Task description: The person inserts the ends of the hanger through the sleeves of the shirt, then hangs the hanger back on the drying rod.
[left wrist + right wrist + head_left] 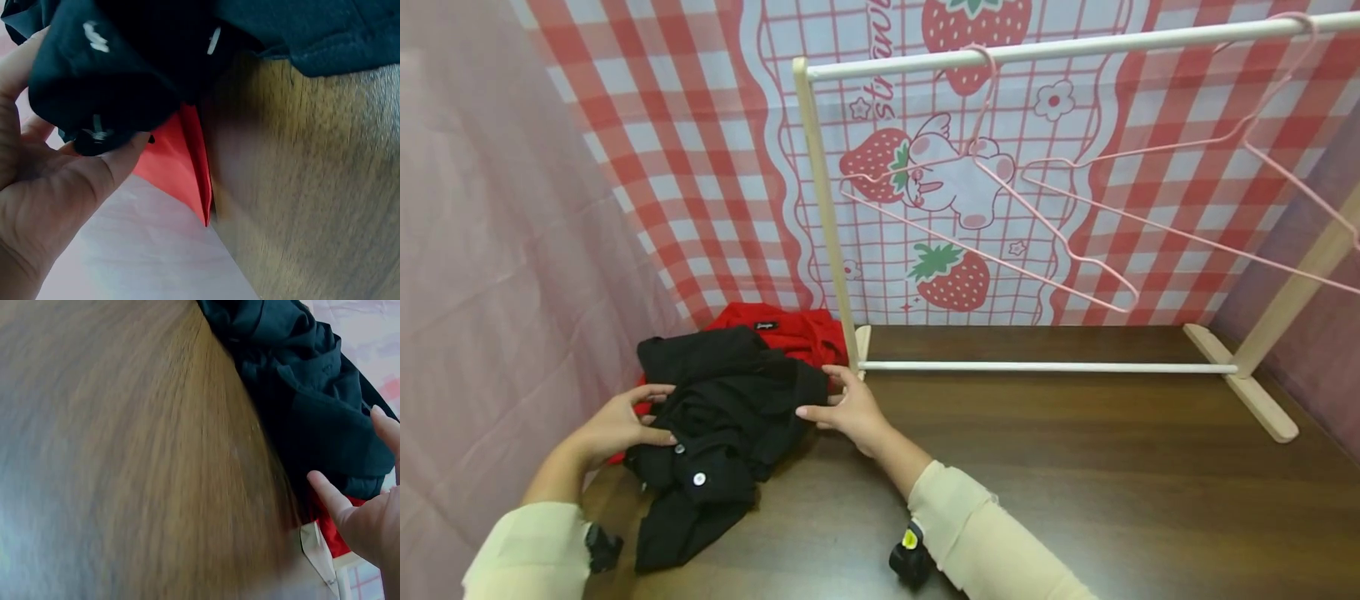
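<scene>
While our left hand (pixel 615 427) pinches the black garment (pixel 730 400) at its nine o'clock, we judge this the grasping step, and our spread right hand (pixel 855 414) at three should close.

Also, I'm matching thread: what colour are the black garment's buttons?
White buttons, clearest in the head view.

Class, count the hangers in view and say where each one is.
2. The left hanger hangs on the rail; the right hanger hangs farther along it, cut off by the head view's right edge. More may hang beyond that edge.
</scene>
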`<state>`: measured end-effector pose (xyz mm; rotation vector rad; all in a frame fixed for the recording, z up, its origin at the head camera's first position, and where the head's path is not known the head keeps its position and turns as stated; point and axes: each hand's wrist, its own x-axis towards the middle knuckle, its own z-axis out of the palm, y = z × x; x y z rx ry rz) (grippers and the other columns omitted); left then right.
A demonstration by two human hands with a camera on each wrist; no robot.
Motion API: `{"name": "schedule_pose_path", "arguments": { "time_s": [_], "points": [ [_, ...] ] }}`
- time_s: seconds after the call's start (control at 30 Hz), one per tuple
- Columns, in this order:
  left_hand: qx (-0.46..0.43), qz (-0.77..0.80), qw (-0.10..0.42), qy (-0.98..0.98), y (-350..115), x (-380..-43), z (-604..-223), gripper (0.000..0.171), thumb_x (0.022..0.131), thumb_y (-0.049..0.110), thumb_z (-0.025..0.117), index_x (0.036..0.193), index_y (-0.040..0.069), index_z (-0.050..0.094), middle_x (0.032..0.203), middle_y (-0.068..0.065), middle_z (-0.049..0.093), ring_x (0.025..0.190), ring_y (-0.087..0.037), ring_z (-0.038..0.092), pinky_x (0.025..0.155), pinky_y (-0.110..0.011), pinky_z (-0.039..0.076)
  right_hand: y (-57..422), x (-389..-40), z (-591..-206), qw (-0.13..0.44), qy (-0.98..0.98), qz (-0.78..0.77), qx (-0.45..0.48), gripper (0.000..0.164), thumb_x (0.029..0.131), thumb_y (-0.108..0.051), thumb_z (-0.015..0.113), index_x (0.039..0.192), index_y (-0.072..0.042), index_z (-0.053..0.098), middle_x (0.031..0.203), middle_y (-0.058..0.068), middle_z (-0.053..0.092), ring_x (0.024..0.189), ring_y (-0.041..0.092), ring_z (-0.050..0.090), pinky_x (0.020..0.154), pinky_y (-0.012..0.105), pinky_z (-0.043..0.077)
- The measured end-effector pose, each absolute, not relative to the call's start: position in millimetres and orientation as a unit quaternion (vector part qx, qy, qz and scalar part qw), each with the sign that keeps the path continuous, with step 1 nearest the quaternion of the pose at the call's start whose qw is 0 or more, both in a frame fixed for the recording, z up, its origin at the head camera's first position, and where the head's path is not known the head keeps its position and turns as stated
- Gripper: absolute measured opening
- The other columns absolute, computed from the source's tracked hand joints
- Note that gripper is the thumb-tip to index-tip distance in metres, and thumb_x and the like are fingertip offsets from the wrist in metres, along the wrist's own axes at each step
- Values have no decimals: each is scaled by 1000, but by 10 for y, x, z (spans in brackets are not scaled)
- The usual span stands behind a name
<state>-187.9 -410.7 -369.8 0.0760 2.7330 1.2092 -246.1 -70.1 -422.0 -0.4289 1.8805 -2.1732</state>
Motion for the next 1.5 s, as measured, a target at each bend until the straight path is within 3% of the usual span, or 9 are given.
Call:
{"name": "schedule_pose_path", "arguments": {
  "time_s": [0.27,0.4,0.57,0.7,0.83,0.93,1.13,1.3,1.5],
  "points": [
    [40,397,61,915,-4051,-1887,-3663,63,78,14,77,129,-9,48,98,-14,65,75,-19,61,72,-27,51,-847,-2421,-4190,93,610,-779,-117,53,75,11,75,120,5,48,105,13,54,75,17,61,64,44,58],
    [46,416,58,907,-4006,-1873,-3629,64,78,9,75,131,-11,45,99,-14,66,69,-13,62,70,-25,52,-874,-2411,-4177,75,602,-787,-115,50,74,14,74,116,6,48,99,11,55,73,16,60,61,42,58],
    [54,387,30,920,-3970,-1890,-3599,62,77,11,77,128,-10,49,106,-19,64,79,-18,61,71,-25,51,-852,-2408,-4137,44,607,-785,-117,49,71,14,75,113,7,51,94,9,55,68,16,58,55,35,57],
    [58,347,-24,936,-3965,-1937,-3611,68,72,11,83,128,-7,48,121,-35,46,91,-38,63,79,-40,53,-820,-2406,-4123,38,616,-778,-115,49,71,14,76,113,7,51,94,8,56,69,15,58,55,35,57],
    [35,312,-31,949,-4004,-1966,-3631,83,68,16,86,135,-3,43,134,-43,22,121,-57,36,92,-67,38,-795,-2397,-4145,41,621,-774,-116,50,72,14,75,114,7,51,97,10,57,71,16,59,56,35,57],
    [45,318,-16,947,-4045,-1980,-3646,83,68,16,86,136,-5,45,140,-42,25,127,-56,24,96,-72,28,-782,-2393,-4171,43,623,-772,-117,51,72,15,75,115,8,50,99,12,56,71,16,60,56,35,57],
    [48,350,3,936,-4082,-1940,-3668,74,74,13,83,135,-9,47,134,-35,43,111,-48,52,90,-54,48,-778,-2399,-4198,44,630,-767,-114,51,72,14,76,116,8,51,100,13,56,68,16,59,56,34,57],
    [34,358,-16,933,-4061,-1915,-3647,68,75,10,82,133,-8,52,133,-35,45,110,-52,56,85,-52,52,-767,-2376,-4149,40,627,-771,-104,51,71,15,75,116,8,51,97,12,55,67,16,58,57,37,57],
    [50,325,-62,942,-3986,-1911,-3548,57,73,8,83,123,-6,61,119,-26,57,93,-33,58,74,-29,50,-734,-2426,-4159,19,629,-771,-95,51,71,15,75,115,8,51,94,12,56,63,14,58,55,39,57]
  ]
}}
